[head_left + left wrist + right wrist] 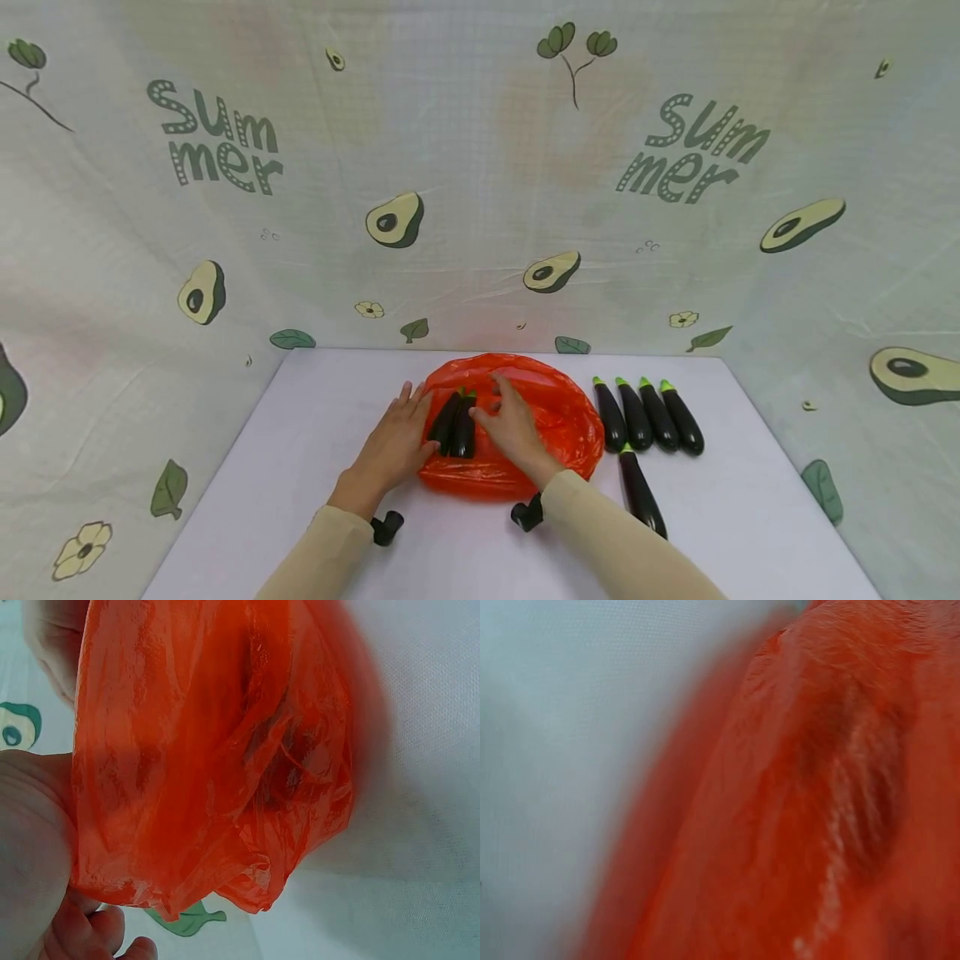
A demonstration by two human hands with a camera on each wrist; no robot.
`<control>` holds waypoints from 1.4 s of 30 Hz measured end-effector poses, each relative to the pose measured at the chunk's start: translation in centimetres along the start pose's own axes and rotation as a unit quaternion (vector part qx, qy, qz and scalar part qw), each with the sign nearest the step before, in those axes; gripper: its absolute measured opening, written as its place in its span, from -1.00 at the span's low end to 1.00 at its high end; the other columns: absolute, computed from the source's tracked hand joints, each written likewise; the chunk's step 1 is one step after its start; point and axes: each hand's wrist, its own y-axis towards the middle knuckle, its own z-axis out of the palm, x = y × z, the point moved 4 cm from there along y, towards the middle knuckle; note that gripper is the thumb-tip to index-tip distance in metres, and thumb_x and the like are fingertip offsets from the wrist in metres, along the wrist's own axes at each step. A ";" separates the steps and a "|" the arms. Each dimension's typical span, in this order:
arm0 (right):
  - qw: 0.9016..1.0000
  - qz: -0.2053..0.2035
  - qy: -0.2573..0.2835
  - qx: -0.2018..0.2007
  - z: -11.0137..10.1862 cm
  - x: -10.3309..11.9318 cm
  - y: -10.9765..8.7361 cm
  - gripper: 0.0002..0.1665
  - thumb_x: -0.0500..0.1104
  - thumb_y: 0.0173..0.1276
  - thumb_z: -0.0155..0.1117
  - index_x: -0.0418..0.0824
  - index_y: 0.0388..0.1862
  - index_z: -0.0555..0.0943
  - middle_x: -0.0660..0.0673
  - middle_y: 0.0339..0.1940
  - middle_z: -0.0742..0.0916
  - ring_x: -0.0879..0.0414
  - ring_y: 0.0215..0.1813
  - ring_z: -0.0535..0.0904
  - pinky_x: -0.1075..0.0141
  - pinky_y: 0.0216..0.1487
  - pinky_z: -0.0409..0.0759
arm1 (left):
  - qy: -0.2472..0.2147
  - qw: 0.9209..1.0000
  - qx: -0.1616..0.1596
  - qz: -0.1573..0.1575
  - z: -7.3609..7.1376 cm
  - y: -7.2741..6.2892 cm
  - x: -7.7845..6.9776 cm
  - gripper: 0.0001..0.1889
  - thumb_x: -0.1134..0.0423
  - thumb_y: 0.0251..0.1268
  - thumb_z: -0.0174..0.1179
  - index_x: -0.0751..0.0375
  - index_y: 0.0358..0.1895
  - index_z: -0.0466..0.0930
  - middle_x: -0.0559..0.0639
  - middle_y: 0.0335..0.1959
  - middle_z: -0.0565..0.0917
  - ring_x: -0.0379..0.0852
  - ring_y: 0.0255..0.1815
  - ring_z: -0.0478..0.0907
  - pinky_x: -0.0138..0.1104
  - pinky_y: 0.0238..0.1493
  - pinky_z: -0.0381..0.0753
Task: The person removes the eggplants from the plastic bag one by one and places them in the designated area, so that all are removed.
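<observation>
An open red plastic bag lies on the table with two dark eggplants side by side inside its left part. My left hand rests at the bag's left rim, fingers extended, thumb toward the eggplants. Over the inside of the bag, just right of the pair, my right hand hangs with loosely bent fingers and nothing visible in its grasp. In the left wrist view the bag's side covers part of a hand. Only the red bag and table show in the right wrist view.
Several eggplants stand in a row right of the bag, green ends away from me. Another eggplant lies nearer, below that row. A white table meets a printed cloth backdrop behind and at both sides.
</observation>
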 end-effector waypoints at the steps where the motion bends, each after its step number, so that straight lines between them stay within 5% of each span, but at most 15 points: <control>1: 1.000 0.002 -0.003 0.000 0.1 -0.1 0.1 -0.11 -0.04 0.45 0.46 -0.06 0.64 0.26 -0.25 0.43 0.58 -0.17 0.25 0.62 -0.06 0.14 0.77 | 0.000 1.000 0.000 0.001 0.0 0.0 0.0 -0.06 0.03 0.34 0.46 0.33 0.65 0.18 0.22 0.70 0.19 0.25 0.76 -0.05 0.13 0.68 0.14; 10: 1.000 0.007 -0.013 0.015 1.5 -0.7 0.6 -0.12 -0.01 0.44 0.48 -0.10 0.62 0.28 -0.27 0.39 0.61 -0.13 0.11 0.65 -0.08 0.16 0.76 | -0.001 1.000 -0.006 0.007 0.0 0.0 -0.1 -0.06 0.05 0.33 0.47 0.36 0.64 0.19 0.26 0.69 0.21 0.28 0.75 -0.02 0.14 0.67 0.15; 19: 0.999 0.016 -0.029 0.019 2.7 -1.3 1.1 -0.04 0.01 0.40 0.52 -0.14 0.63 0.25 -0.30 0.49 0.54 -0.25 0.42 0.52 -0.31 0.44 0.50 | -0.002 1.000 0.001 0.001 0.2 0.2 -0.1 -0.06 0.05 0.35 0.45 0.34 0.65 0.17 0.23 0.70 0.19 0.26 0.75 -0.03 0.14 0.68 0.13; 29: 0.998 0.042 -0.029 0.029 3.6 -1.6 1.2 0.04 0.05 0.36 0.54 -0.14 0.66 0.20 -0.32 0.52 0.48 -0.27 0.46 0.47 -0.33 0.47 0.45 | -0.002 1.000 0.007 -0.008 0.6 0.4 -0.1 -0.05 0.04 0.35 0.46 0.31 0.66 0.16 0.21 0.70 0.19 0.25 0.76 -0.03 0.14 0.68 0.15; 42: 0.998 0.050 -0.026 0.027 3.1 -1.5 1.3 0.03 -0.13 0.25 0.57 -0.29 0.60 0.24 -0.39 0.32 0.63 -0.23 0.21 0.64 -0.20 0.35 0.63 | 0.002 1.000 -0.014 0.024 0.4 0.2 -0.2 -0.07 0.09 0.34 0.46 0.40 0.63 0.18 0.30 0.66 0.25 0.31 0.73 0.03 0.15 0.67 0.18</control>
